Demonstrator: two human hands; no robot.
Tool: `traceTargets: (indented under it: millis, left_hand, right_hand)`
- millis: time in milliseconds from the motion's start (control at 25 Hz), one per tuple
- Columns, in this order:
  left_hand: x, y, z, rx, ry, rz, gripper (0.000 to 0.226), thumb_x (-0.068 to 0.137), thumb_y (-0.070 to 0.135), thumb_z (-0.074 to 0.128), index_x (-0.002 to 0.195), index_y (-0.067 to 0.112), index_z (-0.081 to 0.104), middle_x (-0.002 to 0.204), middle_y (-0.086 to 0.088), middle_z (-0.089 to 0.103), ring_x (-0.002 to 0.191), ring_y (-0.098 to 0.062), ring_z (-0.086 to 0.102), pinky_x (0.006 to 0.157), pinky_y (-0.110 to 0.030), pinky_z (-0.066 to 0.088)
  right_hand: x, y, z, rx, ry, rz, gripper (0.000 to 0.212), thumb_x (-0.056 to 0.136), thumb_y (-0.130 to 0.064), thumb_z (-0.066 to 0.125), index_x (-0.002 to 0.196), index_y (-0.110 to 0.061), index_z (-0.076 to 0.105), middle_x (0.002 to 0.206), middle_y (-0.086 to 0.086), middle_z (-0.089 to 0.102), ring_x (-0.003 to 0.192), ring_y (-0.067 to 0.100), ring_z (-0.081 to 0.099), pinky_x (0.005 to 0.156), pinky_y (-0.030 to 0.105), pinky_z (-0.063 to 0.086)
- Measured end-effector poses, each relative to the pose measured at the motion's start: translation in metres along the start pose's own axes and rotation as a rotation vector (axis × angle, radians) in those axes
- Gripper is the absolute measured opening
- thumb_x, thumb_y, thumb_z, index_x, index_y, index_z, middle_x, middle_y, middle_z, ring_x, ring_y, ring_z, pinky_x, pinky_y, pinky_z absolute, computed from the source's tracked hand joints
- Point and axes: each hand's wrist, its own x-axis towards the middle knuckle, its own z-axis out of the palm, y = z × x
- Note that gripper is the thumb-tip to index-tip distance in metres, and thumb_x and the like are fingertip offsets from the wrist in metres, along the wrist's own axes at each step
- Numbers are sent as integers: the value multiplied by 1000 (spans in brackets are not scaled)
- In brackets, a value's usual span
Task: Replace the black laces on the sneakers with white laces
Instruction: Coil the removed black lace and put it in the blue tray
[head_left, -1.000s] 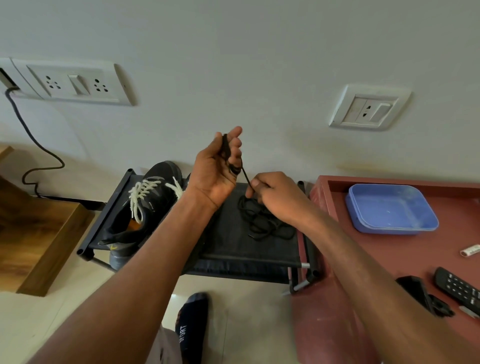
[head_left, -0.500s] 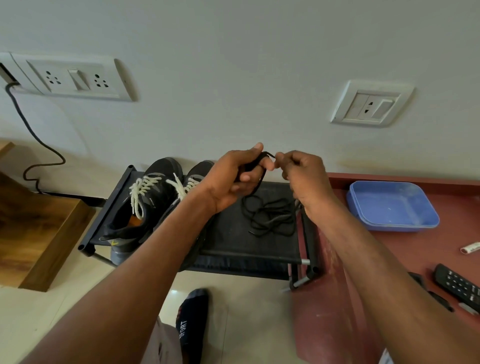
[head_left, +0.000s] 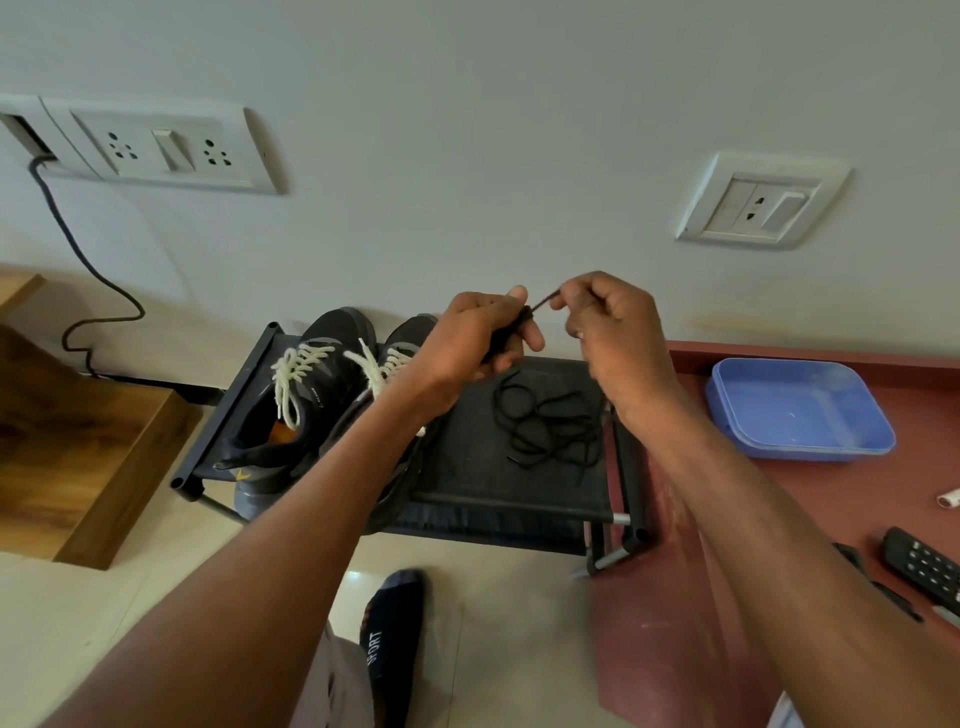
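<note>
1. While both forearms reach forward over the rack (head_left: 519, 499), the left hand (head_left: 470, 343) curls round a wound black lace (head_left: 506, 332), and the right hand (head_left: 610, 332) pinches its free end between thumb and forefinger
2. Half a second ago both hands sat lower; the loose black lace (head_left: 545, 421) still lies on the rack, beside the white-laced sneakers (head_left: 322, 395)

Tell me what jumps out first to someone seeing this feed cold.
Both hands meet mid-frame: the left hand grips a bundled black lace while the right hand pinches its end. Below them, another black lace lies tangled on the dark shoe rack. At the rack's left end stand two sneakers already threaded with white laces.
</note>
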Motion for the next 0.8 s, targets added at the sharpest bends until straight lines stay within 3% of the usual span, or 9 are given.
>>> traceTargets:
  millis: [80,160,240,320,400,520,640,800]
  left_hand:
    - [1,3,3,-261,-139,-77,51,112,39,38,87,4,66,52,-4,43,36,-11,25,40,-25,17]
    - [4,7,8,-610,-144,-82,43,112,35,39,94,7,65,59,-1,51,38,-8,37,39,-19,27]
    - [8,7,8,-854,-13,-27,40,113,32,38,106,5,66,78,-4,69,58,-11,65,51,-18,49]
    - [12,1,1,-734,126,36,43,114,31,37,118,-1,65,103,-15,77,92,-24,76,76,-27,61]
    - [10,-5,-4,-298,179,56,50,114,34,37,117,-6,67,106,-23,76,96,-33,75,82,-37,60]
    - [2,-8,2,74,80,19,70,112,50,36,88,-7,69,70,-24,68,54,-28,60,52,-29,48]
    - [0,-4,11,3,17,-68,66,109,56,37,76,6,64,52,-7,47,39,-14,34,41,-23,26]
    - [5,-5,16,-430,-90,-204,52,109,51,42,67,20,48,48,5,31,37,-9,17,43,-26,9]
  right_hand:
    - [1,13,1,-297,14,0,26,107,-27,56,86,-27,72,70,-12,61,67,3,57,64,29,43]
    - [-1,15,6,-474,-184,42,30,105,-24,55,82,-31,72,69,-14,64,71,4,61,63,29,42]
    - [-9,10,13,-511,-465,61,32,107,-21,52,85,-29,74,62,-16,61,60,-5,57,59,24,36]
    - [-16,5,18,-511,-608,3,29,109,-26,53,94,-24,76,62,-13,60,52,-6,53,58,24,35]
    - [-16,3,18,-496,-530,-119,22,107,-31,59,96,-24,77,65,-9,63,52,-2,54,59,28,40]
    - [-9,2,11,-395,-192,-310,13,98,-35,71,95,-26,79,75,-12,72,67,2,67,67,31,55]
    - [-5,6,6,-291,72,-253,12,93,-36,78,91,-24,81,78,-15,74,74,5,69,70,29,57]
    - [-5,7,10,248,14,281,7,94,-25,78,99,-21,80,97,-2,80,89,18,77,64,28,55]
